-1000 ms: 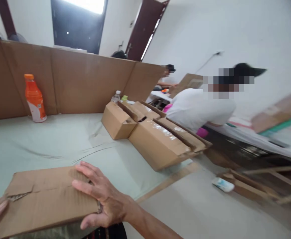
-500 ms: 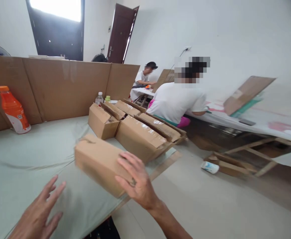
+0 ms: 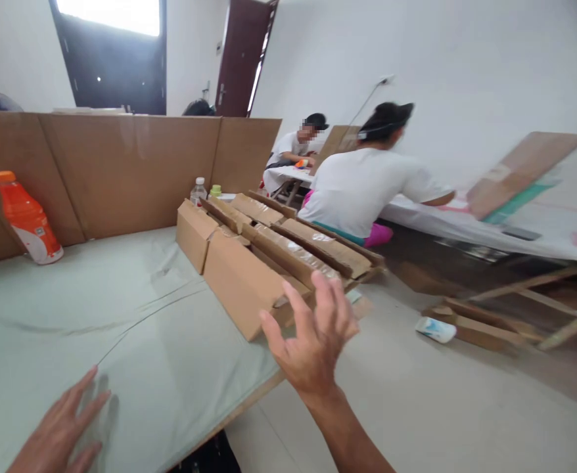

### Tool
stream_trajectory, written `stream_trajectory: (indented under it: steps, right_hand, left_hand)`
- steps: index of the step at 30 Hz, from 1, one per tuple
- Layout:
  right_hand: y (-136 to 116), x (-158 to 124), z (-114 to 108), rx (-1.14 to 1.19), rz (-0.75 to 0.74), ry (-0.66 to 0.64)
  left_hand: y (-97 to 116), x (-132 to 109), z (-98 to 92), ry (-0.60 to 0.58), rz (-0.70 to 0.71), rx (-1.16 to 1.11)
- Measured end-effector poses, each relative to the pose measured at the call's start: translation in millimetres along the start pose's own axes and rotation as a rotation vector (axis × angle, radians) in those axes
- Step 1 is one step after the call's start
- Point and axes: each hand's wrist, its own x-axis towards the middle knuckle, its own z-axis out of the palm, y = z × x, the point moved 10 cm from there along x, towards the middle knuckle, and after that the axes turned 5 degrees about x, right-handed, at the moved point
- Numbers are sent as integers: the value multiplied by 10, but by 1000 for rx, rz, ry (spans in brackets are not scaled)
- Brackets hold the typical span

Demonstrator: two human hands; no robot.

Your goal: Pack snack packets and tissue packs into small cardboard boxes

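Observation:
My right hand (image 3: pixel 313 341) hovers with fingers spread, holding nothing, just in front of a brown cardboard box (image 3: pixel 242 282) that lies at the near end of a row of cardboard boxes (image 3: pixel 288 240) on the table's right side. My left hand (image 3: pixel 59 433) rests flat and open on the pale green tablecloth (image 3: pixel 96 302) at the lower left, touching nothing else.
An orange drink bottle (image 3: pixel 25 220) stands at the far left against a cardboard screen (image 3: pixel 121 171). Two small bottles (image 3: pixel 204 192) stand behind the boxes. A person in a white shirt (image 3: pixel 367 187) leans over the neighbouring table; another sits beyond. A white object (image 3: pixel 434 328) lies on the floor.
My right hand has let go of the box, which now lies against the row of boxes. My left hand has dropped lower onto the cloth.

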Motion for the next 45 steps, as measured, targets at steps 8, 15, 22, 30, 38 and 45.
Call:
stream_trajectory:
  steps: [8,15,22,30,38,45]
  right_hand:
    - [-1234,-866,580,505,-229,-555]
    - [-1591,-1610,1156,459,-258,-1055]
    - [-1595,-1584,1096,425,-234,-1108]
    - [-1488,-1638,788,386,-212,-1058]
    - [-1412,-1651,515,316,-140,-1067]
    - [-1411,-1643,526,324,-136,-1079]
  left_hand:
    - [-1076,-36,176,-164,-464,156]
    - [-584,-340,338,-193,-459,145]
    - [-198,-424,242,-190,-366,110]
    - [22,-497,146,-173,-359,52]
    - [191,-631,21,-200,-429,-211]
    - [-377,-700,-150,-178,-616,-565]
